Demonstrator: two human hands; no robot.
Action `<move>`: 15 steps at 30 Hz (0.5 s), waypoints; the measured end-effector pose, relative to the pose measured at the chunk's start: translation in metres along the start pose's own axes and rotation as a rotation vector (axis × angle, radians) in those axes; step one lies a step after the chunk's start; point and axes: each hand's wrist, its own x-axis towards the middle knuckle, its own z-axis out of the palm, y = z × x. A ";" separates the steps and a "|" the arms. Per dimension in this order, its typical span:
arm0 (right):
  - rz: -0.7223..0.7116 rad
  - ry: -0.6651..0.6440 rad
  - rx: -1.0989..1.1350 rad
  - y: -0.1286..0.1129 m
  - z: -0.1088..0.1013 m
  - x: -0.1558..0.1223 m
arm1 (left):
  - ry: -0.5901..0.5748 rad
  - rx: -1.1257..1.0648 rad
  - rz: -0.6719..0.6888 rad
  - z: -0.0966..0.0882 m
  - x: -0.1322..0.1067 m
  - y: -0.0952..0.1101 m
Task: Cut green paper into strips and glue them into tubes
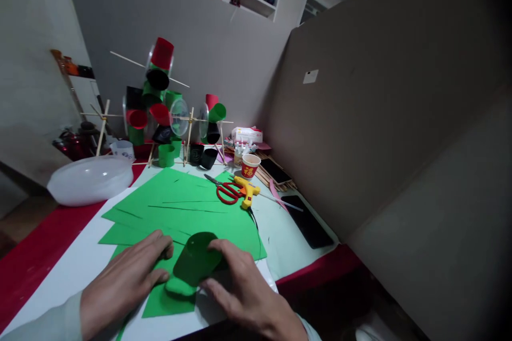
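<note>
The person wears a long-sleeved top in a pale grey-blue with a faint greenish cast. The left sleeve [56,322] shows more fully, its plain, matte cloth softly creased and ending in a neat, fairly straight edge at the wrist. Of the right sleeve [311,329] only a narrow sliver shows, in a similar pale tone. Both the left hand [126,279] and the right hand [252,290] are bare, with slender fingers, rounded tips and softly marked knuckles. The forearms run out of view beneath the cloth.
</note>
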 end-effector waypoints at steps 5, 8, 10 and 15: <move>0.053 0.070 -0.067 -0.001 -0.024 0.001 | -0.060 -0.003 -0.035 -0.006 0.004 0.017; 0.030 0.095 -0.076 -0.001 -0.036 0.005 | -0.057 -0.042 -0.074 -0.005 0.004 0.023; 0.018 0.107 -0.098 -0.002 -0.044 0.009 | -0.050 -0.096 -0.104 -0.007 0.004 0.027; -0.036 0.153 -0.123 -0.012 -0.070 0.041 | 0.059 -0.303 -0.155 -0.035 0.012 0.033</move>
